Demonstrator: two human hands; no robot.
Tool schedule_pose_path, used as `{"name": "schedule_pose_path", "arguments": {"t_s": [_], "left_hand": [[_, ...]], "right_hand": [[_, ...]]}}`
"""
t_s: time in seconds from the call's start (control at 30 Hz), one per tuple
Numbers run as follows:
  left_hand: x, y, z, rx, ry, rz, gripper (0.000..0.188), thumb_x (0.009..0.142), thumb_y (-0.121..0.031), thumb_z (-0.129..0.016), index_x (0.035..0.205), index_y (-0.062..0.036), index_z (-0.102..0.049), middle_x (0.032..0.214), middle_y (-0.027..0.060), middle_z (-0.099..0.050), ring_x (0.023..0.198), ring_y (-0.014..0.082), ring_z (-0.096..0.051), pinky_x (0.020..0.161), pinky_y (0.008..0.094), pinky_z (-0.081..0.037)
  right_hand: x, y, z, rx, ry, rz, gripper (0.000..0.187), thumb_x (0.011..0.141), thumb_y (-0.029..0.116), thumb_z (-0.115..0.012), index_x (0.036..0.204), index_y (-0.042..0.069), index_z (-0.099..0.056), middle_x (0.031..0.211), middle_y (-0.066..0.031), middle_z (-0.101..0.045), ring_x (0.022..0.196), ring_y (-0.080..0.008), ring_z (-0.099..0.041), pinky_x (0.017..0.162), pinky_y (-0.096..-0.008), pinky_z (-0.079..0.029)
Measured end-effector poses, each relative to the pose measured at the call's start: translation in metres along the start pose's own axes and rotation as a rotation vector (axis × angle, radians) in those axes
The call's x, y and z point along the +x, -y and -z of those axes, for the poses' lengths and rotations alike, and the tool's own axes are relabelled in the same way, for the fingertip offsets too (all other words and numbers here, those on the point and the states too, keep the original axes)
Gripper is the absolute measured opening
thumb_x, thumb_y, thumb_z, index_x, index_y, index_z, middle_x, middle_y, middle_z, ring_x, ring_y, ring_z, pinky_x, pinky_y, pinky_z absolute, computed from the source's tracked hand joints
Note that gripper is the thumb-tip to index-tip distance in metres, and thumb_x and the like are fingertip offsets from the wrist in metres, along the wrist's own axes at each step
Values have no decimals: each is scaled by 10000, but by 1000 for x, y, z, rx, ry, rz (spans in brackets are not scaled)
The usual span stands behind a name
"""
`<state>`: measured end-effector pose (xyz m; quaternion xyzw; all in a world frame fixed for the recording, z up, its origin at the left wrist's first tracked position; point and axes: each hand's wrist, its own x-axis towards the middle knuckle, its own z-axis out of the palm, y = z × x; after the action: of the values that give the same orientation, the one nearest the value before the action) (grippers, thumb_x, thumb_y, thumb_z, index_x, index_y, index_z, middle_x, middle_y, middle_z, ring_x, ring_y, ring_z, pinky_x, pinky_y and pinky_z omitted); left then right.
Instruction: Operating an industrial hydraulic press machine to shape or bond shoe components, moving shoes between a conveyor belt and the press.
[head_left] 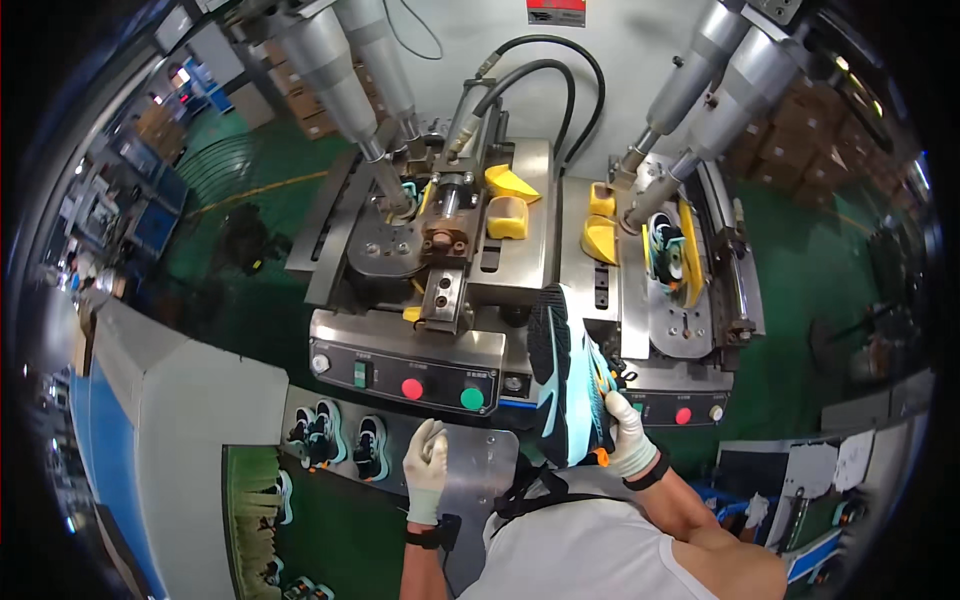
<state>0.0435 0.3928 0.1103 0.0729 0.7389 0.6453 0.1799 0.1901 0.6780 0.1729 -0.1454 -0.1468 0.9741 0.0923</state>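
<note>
My right hand (630,436), in a white glove, grips a sneaker (574,380) by its heel end. The shoe stands toe up in front of the machine, its light blue and black sole turned to the left and orange trim showing by the heel. My left hand (426,466), also gloved, hovers over the metal shelf (478,462), below the left control panel (402,372). Its fingers are curled in, with nothing seen in them. Another sneaker (664,248) sits clamped in the right press station, under the slanting cylinders (668,112).
Several sneakers (371,448) stand on the ledge left of my left hand. Yellow pads (508,217) are fixed on the machine bed. The left panel carries a red button (412,389) and a green button (472,398). Black hoses (590,75) arch behind the stations.
</note>
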Motion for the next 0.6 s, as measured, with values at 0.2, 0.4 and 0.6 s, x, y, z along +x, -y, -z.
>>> {"name": "schedule_pose_path", "arguments": {"t_s": [0.2,0.4,0.6], "left_hand": [[-9,15,-3,4,-10,12,397,987,-30,-549,1367,66,-483,1296,188,-619,1158,245,-640,973,320,-525],[-30,24,-18,14,11,110,403,979,-40,-578,1361,59,-501,1295,178,-623,1172,238,-632,985,325,-519],[-49,53,-27,16,26,229,443,984,-160,-620,1370,31,-516,1297,163,-632,1169,214,-628,972,313,-511]], "right_hand": [[6,-4,3,8,-35,12,618,885,213,-746,1405,5,-486,1298,-157,-639,1158,-284,-646,1032,-450,-514],[7,-7,-5,-51,-39,7,617,885,220,-746,1402,2,-488,1285,-157,-646,1143,-281,-654,1026,-446,-519],[8,-18,-3,-104,-77,-59,600,895,306,-740,1382,37,-514,1270,-130,-654,1123,-266,-658,995,-432,-534]]}}
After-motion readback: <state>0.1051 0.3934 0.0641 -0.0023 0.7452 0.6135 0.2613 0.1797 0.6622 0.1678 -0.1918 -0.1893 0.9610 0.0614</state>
